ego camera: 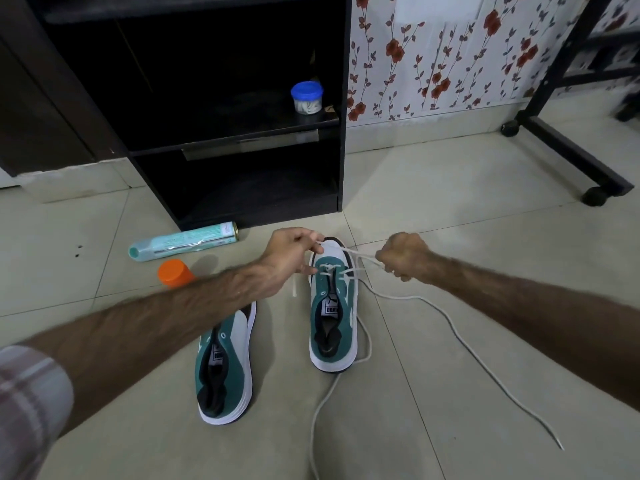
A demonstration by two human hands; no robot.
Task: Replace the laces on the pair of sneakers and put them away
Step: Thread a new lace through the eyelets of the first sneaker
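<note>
White lace [446,318] runs through the right sneaker's [334,306] front eyelets. Left hand [292,252] pinches one end; right hand [403,256], fisted, grips the other.

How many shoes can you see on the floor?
2. The unlaced sneaker lies below the left arm. The half-laced sneaker stands to its right, between both hands, with a white lace trailing off. None seem hidden.

A single head-worn camera looks forward and steeply down onto the tiled floor [450,209] — wide-angle, so straight edges bow near the borders. Both forearms reach in from the bottom corners, close to the lens. Farther off, a black shelf unit [343,98] and flowered wall [450,64] fill the upper frame.
</note>
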